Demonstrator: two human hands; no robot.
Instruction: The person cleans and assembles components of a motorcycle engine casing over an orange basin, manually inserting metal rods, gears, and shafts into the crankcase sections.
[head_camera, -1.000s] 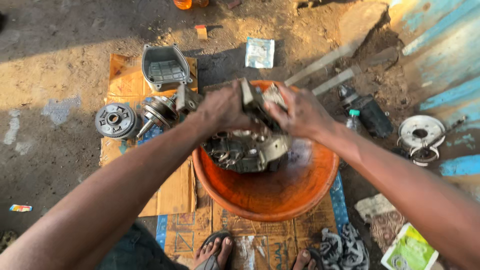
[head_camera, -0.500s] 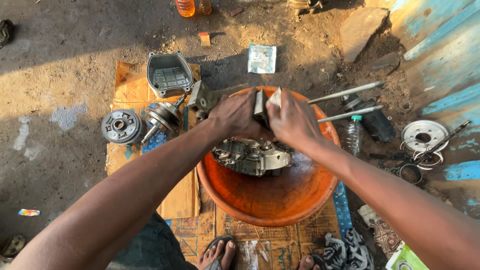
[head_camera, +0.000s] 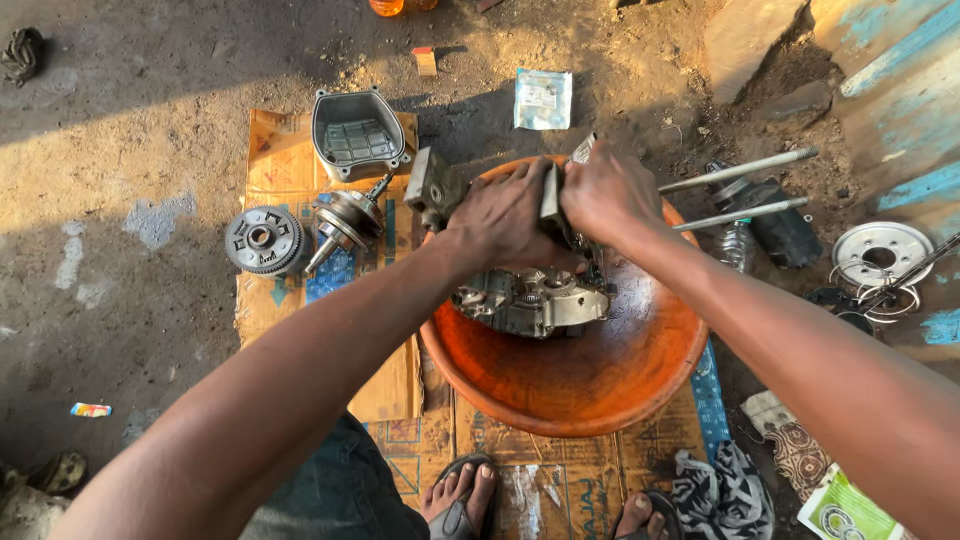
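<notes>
Bare dirt ground (head_camera: 130, 120) is being used as the workspace, with flattened cardboard (head_camera: 280, 160) spread over it and half of it lying in shadow. On the cardboard a big orange plastic basin (head_camera: 600, 385) is sitting, and an engine crankcase half (head_camera: 530, 300) is being held inside it, over the far side of the bowl.

Both hands are being kept on the top of that casing. The left hand (head_camera: 505, 215) is being curled over the upper edge with the fingers wrapped down on the metal, and the right hand (head_camera: 610, 190) is being closed tight on the same upper part, right beside the left, nearly touching it.

Left of the basin, a crankshaft (head_camera: 345, 225) is lying just beside a round clutch gear (head_camera: 262, 240), and a grey metal engine cover (head_camera: 358, 135) is sitting behind them. Two long steel rods (head_camera: 740, 190) are lying to the right, near a dark bottle (head_camera: 785, 225) and a round silver disc (head_camera: 880, 250). Sandalled feet (head_camera: 470, 500) are showing at the bottom edge.
</notes>
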